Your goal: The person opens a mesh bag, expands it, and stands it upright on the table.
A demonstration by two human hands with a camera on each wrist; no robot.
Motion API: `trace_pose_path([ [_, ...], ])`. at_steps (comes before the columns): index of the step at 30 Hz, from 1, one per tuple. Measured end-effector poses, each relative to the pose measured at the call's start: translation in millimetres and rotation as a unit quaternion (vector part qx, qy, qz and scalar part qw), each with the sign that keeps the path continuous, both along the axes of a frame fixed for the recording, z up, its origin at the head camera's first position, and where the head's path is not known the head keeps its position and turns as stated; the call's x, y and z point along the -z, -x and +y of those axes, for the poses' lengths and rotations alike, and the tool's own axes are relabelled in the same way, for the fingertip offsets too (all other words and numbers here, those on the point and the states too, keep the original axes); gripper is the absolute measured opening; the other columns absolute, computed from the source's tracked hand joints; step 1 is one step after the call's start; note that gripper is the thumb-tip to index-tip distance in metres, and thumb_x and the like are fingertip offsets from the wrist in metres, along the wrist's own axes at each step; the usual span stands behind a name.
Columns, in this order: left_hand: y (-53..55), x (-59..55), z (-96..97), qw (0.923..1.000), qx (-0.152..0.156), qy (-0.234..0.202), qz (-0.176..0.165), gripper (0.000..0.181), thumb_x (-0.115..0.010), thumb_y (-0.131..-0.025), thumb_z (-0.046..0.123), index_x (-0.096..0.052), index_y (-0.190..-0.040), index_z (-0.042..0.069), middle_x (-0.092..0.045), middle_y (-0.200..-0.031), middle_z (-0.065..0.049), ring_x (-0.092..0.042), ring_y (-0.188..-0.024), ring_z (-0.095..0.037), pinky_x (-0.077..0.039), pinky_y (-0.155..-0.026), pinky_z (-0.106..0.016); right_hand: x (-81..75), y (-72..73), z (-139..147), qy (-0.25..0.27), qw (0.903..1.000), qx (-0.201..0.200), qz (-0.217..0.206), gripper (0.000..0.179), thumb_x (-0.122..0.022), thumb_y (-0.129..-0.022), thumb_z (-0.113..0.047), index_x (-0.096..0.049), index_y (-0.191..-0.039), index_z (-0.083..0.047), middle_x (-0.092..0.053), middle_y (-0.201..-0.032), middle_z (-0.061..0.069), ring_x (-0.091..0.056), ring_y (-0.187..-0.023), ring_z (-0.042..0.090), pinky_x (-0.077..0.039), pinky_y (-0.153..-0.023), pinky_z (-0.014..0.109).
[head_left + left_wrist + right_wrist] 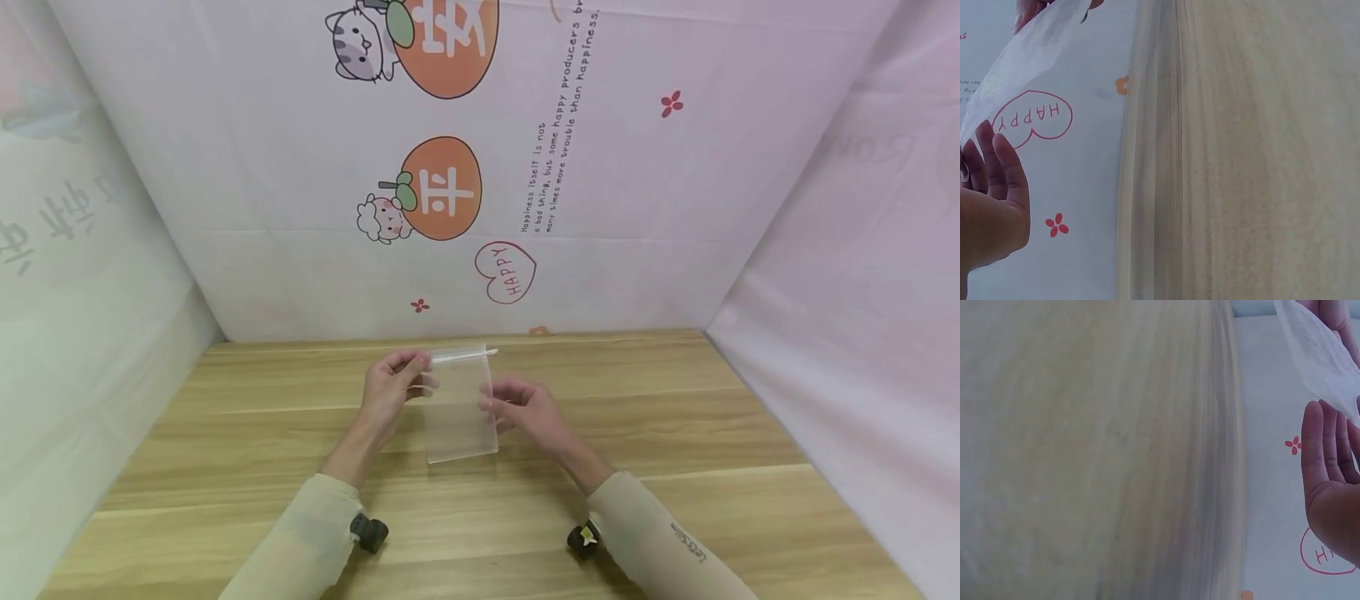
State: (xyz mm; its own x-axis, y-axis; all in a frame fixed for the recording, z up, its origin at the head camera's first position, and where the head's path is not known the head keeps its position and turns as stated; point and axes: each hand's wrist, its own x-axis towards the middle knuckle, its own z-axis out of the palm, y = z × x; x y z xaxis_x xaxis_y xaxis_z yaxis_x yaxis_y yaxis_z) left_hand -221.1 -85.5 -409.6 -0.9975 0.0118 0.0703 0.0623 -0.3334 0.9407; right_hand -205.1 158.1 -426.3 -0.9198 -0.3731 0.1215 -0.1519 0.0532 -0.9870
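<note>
A translucent plastic slider bag [459,417] hangs upright above the wooden table, with a white zip strip along its top. My left hand [392,387] pinches its upper left corner between thumb and forefinger. On the other side, my right hand [531,410] pinches the right edge around mid-height. The bag looks flat, and I see nothing inside it. In the left wrist view the bag [1019,59] slants up from the left hand [994,206]. The right wrist view catches part of the bag [1319,356] above the right hand [1335,481].
Below the hands lies the wood-grain table [465,533]. A white printed cloth [615,183] hangs behind its far edge, with white cloth [862,275] along the sides as well. Small dark cameras [369,532] sit at both wrists.
</note>
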Motion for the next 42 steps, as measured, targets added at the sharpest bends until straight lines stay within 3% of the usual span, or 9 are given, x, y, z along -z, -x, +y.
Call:
trace_pose_path([
  [7, 2.5, -0.5, 0.6, 1.0000, -0.001, -0.004, -0.009, 0.010, -0.071, -0.095, 0.016, -0.069, -0.099, 0.006, -0.071, -0.086, -0.005, -0.071, -0.068, -0.016, -0.059, -0.065, -0.028, 1.4, -2.2, 1.0, -0.011, 0.9999, -0.005, -0.009, 0.033, -0.073, -0.094, -0.012, -0.065, -0.120, 0.007, -0.069, -0.104, 0.016, -0.066, -0.086, 0.026, -0.060, -0.074, 0.050],
  [17, 1.0, -0.3, 0.8, 0.9996, 0.010, 0.013, -0.023, 0.020, -0.071, -0.097, 0.021, -0.068, -0.107, 0.004, -0.072, -0.087, -0.002, -0.071, -0.072, -0.017, -0.060, -0.065, -0.031, 1.0, -2.2, 2.4, -0.009, 0.9998, 0.009, -0.012, 0.021, -0.071, -0.095, -0.008, -0.068, -0.112, 0.004, -0.069, -0.099, 0.012, -0.066, -0.084, 0.021, -0.061, -0.070, 0.042],
  [25, -5.1, 3.8, -2.5, 0.9982, 0.051, 0.021, -0.026, 0.035, -0.069, -0.098, 0.017, -0.060, -0.127, 0.000, -0.069, -0.095, -0.005, -0.070, -0.077, -0.020, -0.061, -0.066, -0.034, -5.5, 0.3, 3.3, 0.003, 0.9994, 0.032, -0.009, 0.019, -0.070, -0.094, -0.006, -0.069, -0.110, 0.005, -0.070, -0.097, 0.012, -0.067, -0.082, 0.021, -0.061, -0.070, 0.043],
  [37, -18.2, 11.6, -1.6, 0.9919, 0.116, 0.046, -0.023, 0.035, -0.065, -0.096, 0.001, -0.056, -0.129, -0.007, -0.070, -0.096, -0.004, -0.070, -0.082, -0.020, -0.061, -0.070, -0.037, -12.1, 4.4, 4.5, -0.007, 0.9980, 0.061, -0.016, 0.020, -0.072, -0.094, -0.010, -0.070, -0.110, 0.003, -0.071, -0.101, 0.013, -0.067, -0.083, 0.022, -0.060, -0.067, 0.036],
  [42, -22.3, 10.6, -0.1, 0.9898, 0.126, 0.062, -0.020, 0.036, -0.067, -0.093, -0.001, -0.057, -0.127, -0.009, -0.069, -0.095, -0.006, -0.070, -0.081, -0.021, -0.061, -0.068, -0.036, -14.8, 4.5, 4.4, -0.007, 0.9975, 0.068, -0.019, 0.020, -0.071, -0.095, -0.011, -0.070, -0.111, 0.002, -0.071, -0.101, 0.013, -0.067, -0.084, 0.023, -0.060, -0.068, 0.036],
])
